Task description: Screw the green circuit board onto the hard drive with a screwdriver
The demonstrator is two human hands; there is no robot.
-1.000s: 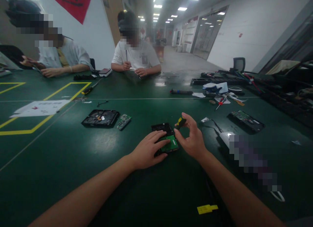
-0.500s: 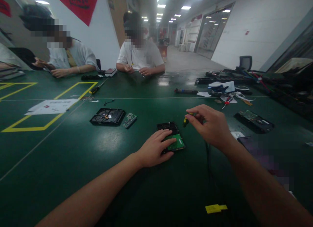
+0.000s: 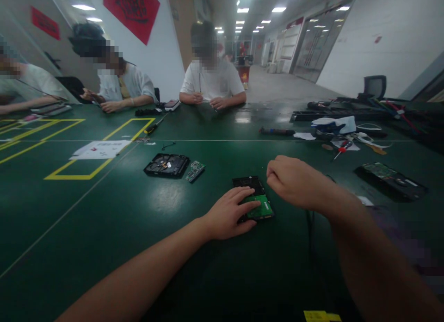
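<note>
A black hard drive (image 3: 250, 182) lies on the green table (image 3: 173, 248) with a green circuit board (image 3: 262, 209) on its near end. My left hand (image 3: 231, 213) rests flat on the drive, fingers stretched over the board's edge, holding it down. My right hand (image 3: 294, 181) hovers just right of the drive's far end, closed in a fist with knuckles towards me. The yellow-and-black screwdriver it held a moment ago is hidden inside the fist.
A second opened drive (image 3: 167, 164) and a small loose board (image 3: 195, 170) lie to the left, a third drive (image 3: 388, 176) to the right. Tools, cloths and a red screwdriver (image 3: 342, 148) clutter the far right. Two people sit across the table; a white paper (image 3: 100, 149) lies left.
My right hand lifted the screwdriver off the drive, swung right, then came back in as a fist beside the drive's far end. My left hand stayed on the drive. The view shifted left.
</note>
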